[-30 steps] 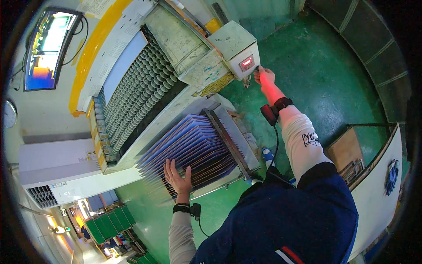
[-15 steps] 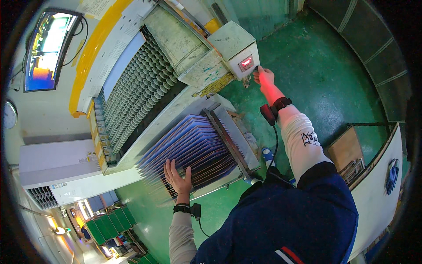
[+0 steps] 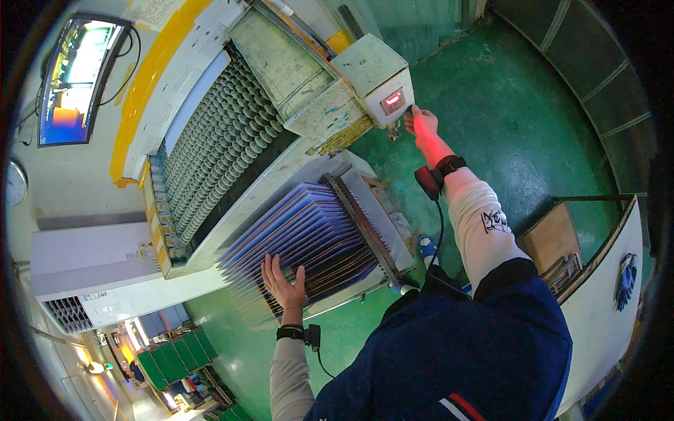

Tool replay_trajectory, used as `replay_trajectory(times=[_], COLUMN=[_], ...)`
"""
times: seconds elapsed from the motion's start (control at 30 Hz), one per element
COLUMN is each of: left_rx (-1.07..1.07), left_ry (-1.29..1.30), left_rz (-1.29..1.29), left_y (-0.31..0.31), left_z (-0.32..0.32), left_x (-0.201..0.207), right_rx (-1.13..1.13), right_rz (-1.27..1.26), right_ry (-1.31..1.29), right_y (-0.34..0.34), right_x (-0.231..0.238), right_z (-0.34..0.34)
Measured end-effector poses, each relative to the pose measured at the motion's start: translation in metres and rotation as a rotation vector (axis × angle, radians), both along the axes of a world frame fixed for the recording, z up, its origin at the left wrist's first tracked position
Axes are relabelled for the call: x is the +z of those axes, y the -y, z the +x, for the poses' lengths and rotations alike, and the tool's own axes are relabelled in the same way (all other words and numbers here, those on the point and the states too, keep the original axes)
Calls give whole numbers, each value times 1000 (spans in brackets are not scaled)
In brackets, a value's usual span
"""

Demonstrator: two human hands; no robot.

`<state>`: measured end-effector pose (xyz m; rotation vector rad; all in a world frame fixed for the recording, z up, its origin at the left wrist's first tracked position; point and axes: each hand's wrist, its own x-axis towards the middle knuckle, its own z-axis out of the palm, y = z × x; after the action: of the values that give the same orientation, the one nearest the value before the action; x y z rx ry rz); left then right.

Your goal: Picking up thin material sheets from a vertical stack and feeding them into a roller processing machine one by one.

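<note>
My left hand [image 3: 283, 284], fingers spread, hovers over or rests lightly on a rack of upright thin panels [image 3: 302, 224]; I cannot tell whether it touches them. The panels have bluish faces and brown edges and stand in closely spaced slots. My right hand [image 3: 423, 125] reaches out to the lower right corner of a pale control box [image 3: 375, 77] with a lit red display [image 3: 392, 102]. Its fingers are pinched together at the box's side, and whatever they grip there is hidden. Red light falls on this hand and wrist.
Beyond the rack stands a roller conveyor [image 3: 217, 147] with a pale bluish sheet [image 3: 199, 95] at its far side. A monitor [image 3: 81, 81] hangs at upper left. To the right, a white-topped table [image 3: 597, 316] carries blue gloves [image 3: 626, 281]. Cables trail from both wrists.
The pale sheet on the rollers has slid very slightly away from me. Both my hands have stayed in place.
</note>
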<state>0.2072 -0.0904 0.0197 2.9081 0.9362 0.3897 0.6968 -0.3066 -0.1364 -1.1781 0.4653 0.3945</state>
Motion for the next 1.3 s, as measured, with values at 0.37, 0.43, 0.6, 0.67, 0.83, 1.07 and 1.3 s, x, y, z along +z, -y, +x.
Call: replay_trajectory(times=[0.37, 0.43, 0.6, 0.67, 0.83, 1.07, 1.3], left_rx=[11, 8, -3, -5, -14, -10, -12], left_ry=[-9, -10, -6, -8, 3, 2, 2], left_rz=[-18, -13, 0, 4, 6, 9, 7], left_y=[0, 0, 0, 0, 1, 1, 2], left_z=[-1, -1, 0, 0, 2, 1, 2], left_x=[1, 0, 1, 1, 1, 2, 3], right_rx=[-2, -5, 4, -5, 2, -13, -14], right_rz=[-15, -18, -9, -15, -5, -4, -7], right_ry=[5, 4, 12, 13, 13, 0, -11], right_y=[-1, -1, 0, -2, 0, -2, -2], right_x=[1, 1, -2, -2, -7, 2, 0], right_z=[-1, -1, 0, 0, 3, -2, -1])
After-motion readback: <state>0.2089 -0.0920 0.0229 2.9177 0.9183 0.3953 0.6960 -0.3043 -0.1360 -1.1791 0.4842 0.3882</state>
